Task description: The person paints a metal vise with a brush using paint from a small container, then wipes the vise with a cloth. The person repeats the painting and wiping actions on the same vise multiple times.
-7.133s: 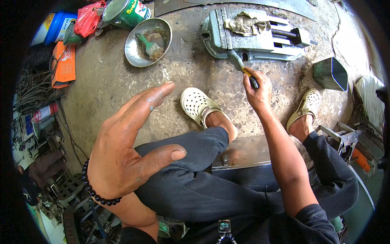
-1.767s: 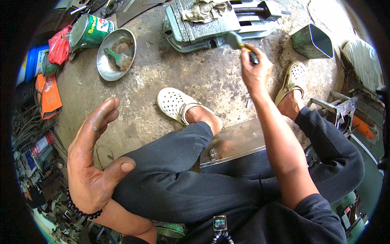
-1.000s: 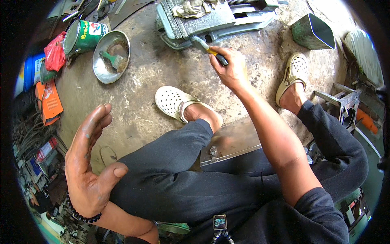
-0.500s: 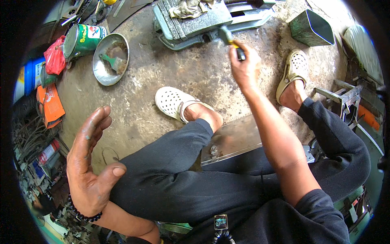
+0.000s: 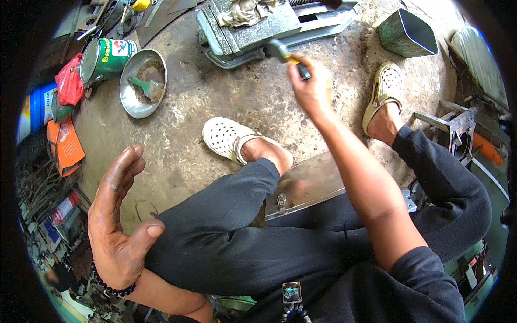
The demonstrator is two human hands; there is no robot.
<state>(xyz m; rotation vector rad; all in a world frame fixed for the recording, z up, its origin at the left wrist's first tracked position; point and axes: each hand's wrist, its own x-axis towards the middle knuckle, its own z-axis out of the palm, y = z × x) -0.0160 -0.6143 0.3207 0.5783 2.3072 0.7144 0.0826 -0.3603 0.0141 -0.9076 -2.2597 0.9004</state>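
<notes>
My right hand [image 5: 314,86] is closed round the black-and-yellow handle of a short tool with a grey head [image 5: 279,49]; its exact kind is blurred. That head lies at the near edge of a grey machine vise [image 5: 258,33] on the floor; whether they touch I cannot tell. A crumpled pale rag [image 5: 245,13] rests on the vise. Raised over my left thigh, my left hand [image 5: 117,220] holds nothing, its thumb apart from the fingers. A metal bowl [image 5: 126,99] left of the vise contains a green-handled brush [image 5: 146,86].
Beside the bowl lies a green can [image 5: 110,56], near a red plastic bag [image 5: 70,81] and an orange box [image 5: 65,144]. A dark square container [image 5: 401,40] stands at the far right. A flat metal case [image 5: 307,188] sits between my legs; metal frames [image 5: 449,124] flank my right foot.
My right hand and the tool have moved left along the vise's near edge. The view has shifted slightly. My left hand keeps nearly the same pose.
</notes>
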